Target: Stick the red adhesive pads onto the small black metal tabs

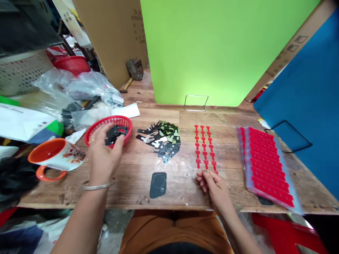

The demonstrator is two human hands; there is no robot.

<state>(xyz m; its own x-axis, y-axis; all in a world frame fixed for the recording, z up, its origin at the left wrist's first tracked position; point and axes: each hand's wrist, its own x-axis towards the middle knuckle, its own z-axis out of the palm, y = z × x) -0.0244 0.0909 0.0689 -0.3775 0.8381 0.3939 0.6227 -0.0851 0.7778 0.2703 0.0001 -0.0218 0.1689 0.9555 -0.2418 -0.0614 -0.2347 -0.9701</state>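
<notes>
My left hand (104, 151) reaches over the near rim of a red plastic basket (129, 121), thumb and fingers apart, nothing visible between them. Small dark flat pieces (116, 133) lie in that basket, one with a red mark. To its right is a loose pile of black and shiny flat metal pieces (165, 137) with notched ends. My right hand (213, 183) is closed in a pinch at the near end of a clear sheet with rows of red T-shaped stickers (204, 146). Whatever those fingertips hold is too small to make out.
More sheets of red stickers (270, 162) are stacked at the right. A dark flat patch (158, 185) lies near the front edge. An orange-and-white mug (59, 155) stands left, before plastic bags (87, 88). A green board (212, 53) and blue board (304, 106) rise behind.
</notes>
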